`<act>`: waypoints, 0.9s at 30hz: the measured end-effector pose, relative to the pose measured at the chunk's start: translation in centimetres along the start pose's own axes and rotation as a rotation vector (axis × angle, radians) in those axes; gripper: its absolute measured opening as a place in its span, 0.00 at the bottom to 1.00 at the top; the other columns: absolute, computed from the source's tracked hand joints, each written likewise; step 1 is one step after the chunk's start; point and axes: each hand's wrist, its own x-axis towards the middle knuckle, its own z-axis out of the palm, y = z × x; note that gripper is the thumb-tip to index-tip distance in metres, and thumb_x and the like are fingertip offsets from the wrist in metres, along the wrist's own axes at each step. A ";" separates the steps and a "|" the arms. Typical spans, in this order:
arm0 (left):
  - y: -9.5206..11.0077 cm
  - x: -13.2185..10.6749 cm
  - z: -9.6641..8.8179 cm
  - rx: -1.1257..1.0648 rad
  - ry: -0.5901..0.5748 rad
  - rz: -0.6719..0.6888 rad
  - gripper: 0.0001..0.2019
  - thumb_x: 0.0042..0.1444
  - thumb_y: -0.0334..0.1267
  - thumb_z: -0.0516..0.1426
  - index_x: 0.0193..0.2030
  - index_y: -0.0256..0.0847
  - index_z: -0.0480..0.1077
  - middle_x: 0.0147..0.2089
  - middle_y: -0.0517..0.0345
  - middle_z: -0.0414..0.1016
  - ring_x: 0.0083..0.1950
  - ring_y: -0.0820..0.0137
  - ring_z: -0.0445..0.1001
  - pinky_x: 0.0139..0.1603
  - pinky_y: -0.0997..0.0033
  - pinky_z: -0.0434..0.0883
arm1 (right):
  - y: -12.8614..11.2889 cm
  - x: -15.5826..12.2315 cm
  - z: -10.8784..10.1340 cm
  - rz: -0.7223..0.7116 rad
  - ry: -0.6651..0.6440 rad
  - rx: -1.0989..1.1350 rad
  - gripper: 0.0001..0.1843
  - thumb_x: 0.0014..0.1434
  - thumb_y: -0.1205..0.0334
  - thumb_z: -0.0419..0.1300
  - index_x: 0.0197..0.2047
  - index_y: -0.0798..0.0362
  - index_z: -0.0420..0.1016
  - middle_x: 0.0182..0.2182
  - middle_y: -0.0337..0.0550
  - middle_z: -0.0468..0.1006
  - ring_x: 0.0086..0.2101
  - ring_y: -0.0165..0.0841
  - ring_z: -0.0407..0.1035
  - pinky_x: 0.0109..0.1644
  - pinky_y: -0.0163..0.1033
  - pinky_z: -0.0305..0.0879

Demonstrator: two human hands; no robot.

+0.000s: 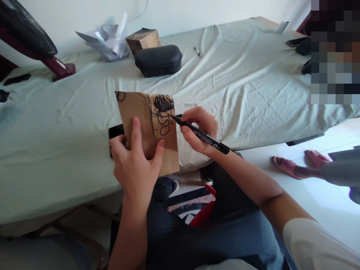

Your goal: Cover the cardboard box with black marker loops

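A brown cardboard box (165, 153) rests near the table's front edge, with black loops and a dense scribble on its right part. My left hand (136, 161) grips it, index finger and thumb lying across its surface and the other fingers bent at its left edge. In my right hand (201, 125) is a black marker (208, 138), held like a pen. Its tip is at the box's right edge, beside the drawn loops; whether it touches is hard to tell. A flat black object (116, 131), perhaps a phone, shows partly behind my left fingers.
Behind the box stands a black zip case (159, 60). Farther back are another cardboard box (149, 37) and a clear plastic bag (112, 41). A small pen-like item (197, 51) lies on the pale tablecloth (242, 75). A fan (56, 63) stands left; another person's feet (287, 167) are at right.
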 end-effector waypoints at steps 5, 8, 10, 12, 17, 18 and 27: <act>0.5 -0.9 0.3 0.010 0.017 0.082 0.47 0.67 0.57 0.67 0.88 0.51 0.58 0.64 0.37 0.67 0.65 0.43 0.73 0.53 0.49 0.80 | -0.2 0.3 -0.3 -0.063 0.086 -0.076 0.05 0.62 0.64 0.64 0.40 0.44 0.74 0.27 0.34 0.75 0.24 0.31 0.67 0.30 0.40 0.73; 0.6 -1.3 0.5 0.009 0.021 0.129 0.48 0.66 0.58 0.67 0.88 0.50 0.58 0.63 0.38 0.67 0.64 0.43 0.73 0.51 0.50 0.80 | 0.0 0.3 -0.7 -0.032 0.090 -0.104 0.04 0.63 0.61 0.65 0.40 0.44 0.74 0.27 0.36 0.74 0.25 0.33 0.67 0.31 0.42 0.74; 0.7 -1.4 0.5 0.013 0.011 0.130 0.47 0.67 0.58 0.67 0.88 0.50 0.58 0.64 0.37 0.67 0.64 0.43 0.73 0.52 0.50 0.80 | 0.2 0.3 -0.8 -0.026 0.091 -0.098 0.05 0.63 0.62 0.65 0.40 0.44 0.73 0.28 0.37 0.75 0.26 0.34 0.67 0.32 0.42 0.74; 0.9 -1.5 0.3 0.018 0.005 0.123 0.46 0.67 0.57 0.66 0.88 0.50 0.58 0.64 0.37 0.67 0.63 0.43 0.73 0.51 0.50 0.80 | 0.3 0.3 -0.8 -0.037 0.094 -0.079 0.06 0.62 0.63 0.65 0.38 0.43 0.72 0.27 0.36 0.74 0.25 0.34 0.66 0.31 0.42 0.73; 0.9 -1.4 0.2 0.023 0.008 0.128 0.46 0.68 0.59 0.66 0.88 0.50 0.59 0.64 0.36 0.68 0.62 0.43 0.74 0.50 0.50 0.80 | 0.2 0.6 -0.7 -0.066 0.108 -0.063 0.07 0.60 0.66 0.63 0.35 0.44 0.70 0.25 0.35 0.73 0.24 0.33 0.65 0.30 0.42 0.71; 0.9 -1.4 0.2 0.025 0.007 0.128 0.46 0.68 0.59 0.66 0.88 0.50 0.59 0.64 0.36 0.67 0.62 0.43 0.74 0.50 0.50 0.80 | 0.1 0.6 -0.8 -0.067 0.107 -0.063 0.07 0.60 0.67 0.63 0.35 0.44 0.70 0.25 0.35 0.73 0.24 0.33 0.66 0.30 0.42 0.71; 0.6 -1.2 0.3 0.008 0.009 0.142 0.46 0.67 0.56 0.66 0.88 0.49 0.58 0.63 0.38 0.66 0.63 0.45 0.74 0.49 0.54 0.78 | -0.1 0.7 -1.1 -0.004 0.044 -0.080 0.05 0.57 0.62 0.63 0.37 0.44 0.72 0.26 0.37 0.75 0.27 0.36 0.69 0.34 0.45 0.74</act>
